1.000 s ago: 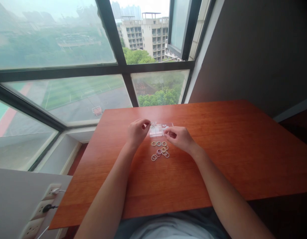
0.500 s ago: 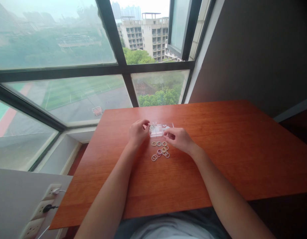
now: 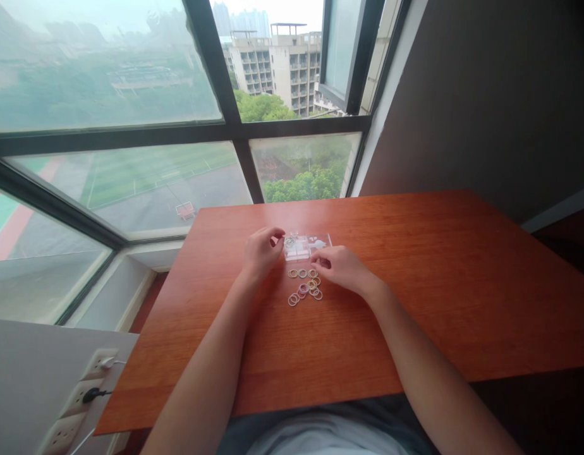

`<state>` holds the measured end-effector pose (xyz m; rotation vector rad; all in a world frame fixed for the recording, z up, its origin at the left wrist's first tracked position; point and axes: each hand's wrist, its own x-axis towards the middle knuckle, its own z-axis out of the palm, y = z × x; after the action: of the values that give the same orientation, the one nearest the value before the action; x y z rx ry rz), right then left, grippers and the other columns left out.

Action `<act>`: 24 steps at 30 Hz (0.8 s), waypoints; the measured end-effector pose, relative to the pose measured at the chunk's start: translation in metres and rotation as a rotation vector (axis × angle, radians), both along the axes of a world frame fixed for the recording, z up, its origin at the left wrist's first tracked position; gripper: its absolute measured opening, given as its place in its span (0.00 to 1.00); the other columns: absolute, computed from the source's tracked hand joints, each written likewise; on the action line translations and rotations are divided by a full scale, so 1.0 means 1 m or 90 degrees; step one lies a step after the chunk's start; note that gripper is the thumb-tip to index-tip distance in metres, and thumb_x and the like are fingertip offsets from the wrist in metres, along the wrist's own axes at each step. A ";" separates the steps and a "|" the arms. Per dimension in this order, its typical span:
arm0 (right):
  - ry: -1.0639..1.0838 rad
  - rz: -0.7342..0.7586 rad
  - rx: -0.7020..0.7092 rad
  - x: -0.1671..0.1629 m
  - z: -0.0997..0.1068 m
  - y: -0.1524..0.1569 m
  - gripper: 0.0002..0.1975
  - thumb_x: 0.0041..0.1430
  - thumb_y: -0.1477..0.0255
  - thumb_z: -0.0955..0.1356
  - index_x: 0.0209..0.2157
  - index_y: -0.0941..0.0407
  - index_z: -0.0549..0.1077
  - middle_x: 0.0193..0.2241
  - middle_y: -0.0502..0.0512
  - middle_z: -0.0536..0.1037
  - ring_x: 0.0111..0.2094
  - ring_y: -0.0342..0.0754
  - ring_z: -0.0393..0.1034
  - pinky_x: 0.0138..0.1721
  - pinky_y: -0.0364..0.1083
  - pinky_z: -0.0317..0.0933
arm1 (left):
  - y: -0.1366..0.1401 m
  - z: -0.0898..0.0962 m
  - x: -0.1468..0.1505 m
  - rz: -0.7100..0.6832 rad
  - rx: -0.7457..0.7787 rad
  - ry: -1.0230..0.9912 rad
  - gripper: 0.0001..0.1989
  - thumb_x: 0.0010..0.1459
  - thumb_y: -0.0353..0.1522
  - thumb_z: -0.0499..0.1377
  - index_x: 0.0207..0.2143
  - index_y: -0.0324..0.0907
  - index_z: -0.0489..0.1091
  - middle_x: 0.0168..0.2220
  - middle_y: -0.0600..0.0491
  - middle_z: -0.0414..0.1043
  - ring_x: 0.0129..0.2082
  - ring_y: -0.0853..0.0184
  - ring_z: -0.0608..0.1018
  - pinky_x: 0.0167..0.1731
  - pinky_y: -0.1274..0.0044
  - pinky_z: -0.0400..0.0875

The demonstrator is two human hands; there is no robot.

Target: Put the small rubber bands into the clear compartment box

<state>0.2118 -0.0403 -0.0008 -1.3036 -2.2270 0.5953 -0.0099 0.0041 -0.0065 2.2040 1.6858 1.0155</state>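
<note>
A clear plastic box [image 3: 298, 255] with compartments lies on the table, its transparent lid [image 3: 327, 241] folded out to the right. Inside its back left compartment sit a few rings [image 3: 290, 241]. My left hand [image 3: 263, 251] is closed, thumb and fingers pinching the box's left edge. My right hand [image 3: 338, 262] has curled fingers, their tips at the box's front right corner, partly covering the lid. In front of the box, three pairs of small hair ties [image 3: 302, 273] form a row. Nearer to me lies a loose cluster of overlapping pale, yellow and pink hair ties [image 3: 304, 289].
The reddish wooden table [image 3: 444, 284] extends far to the right. Large dark-framed windows [image 3: 292, 129] stand behind it, one pane swung out. Wall sockets [image 3: 86, 388] with plugged-in cords are low on the left, beside the table's edge.
My right hand has shifted slightly right and down, uncovering more of the lid. My left hand has moved a touch leftward. The hair ties have stayed in place.
</note>
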 end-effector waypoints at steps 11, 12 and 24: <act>-0.095 0.060 -0.050 -0.002 -0.005 -0.006 0.06 0.53 0.74 0.67 0.30 0.51 0.77 0.27 0.49 0.78 0.27 0.42 0.68 0.28 0.40 0.53 | -0.002 0.005 0.000 -0.035 0.015 -0.004 0.07 0.54 0.30 0.56 0.34 0.44 0.74 0.32 0.54 0.76 0.26 0.71 0.74 0.30 0.79 0.67; -0.101 0.057 -0.046 -0.002 -0.005 -0.005 0.05 0.53 0.73 0.68 0.30 0.52 0.77 0.28 0.49 0.79 0.28 0.43 0.69 0.28 0.41 0.53 | -0.002 0.005 0.000 -0.038 0.015 -0.003 0.07 0.54 0.30 0.56 0.34 0.44 0.74 0.32 0.54 0.76 0.26 0.71 0.74 0.30 0.79 0.67; -0.065 0.070 -0.049 0.000 -0.010 -0.003 0.05 0.54 0.74 0.67 0.29 0.53 0.76 0.27 0.49 0.78 0.26 0.41 0.67 0.28 0.39 0.53 | -0.003 0.004 0.001 -0.048 0.023 0.000 0.08 0.54 0.29 0.55 0.34 0.43 0.73 0.32 0.54 0.75 0.25 0.71 0.73 0.30 0.79 0.67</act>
<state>0.2118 -0.0431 -0.0104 -1.2815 -2.3922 0.6750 -0.0090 0.0007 -0.0022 2.2705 1.5834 1.0351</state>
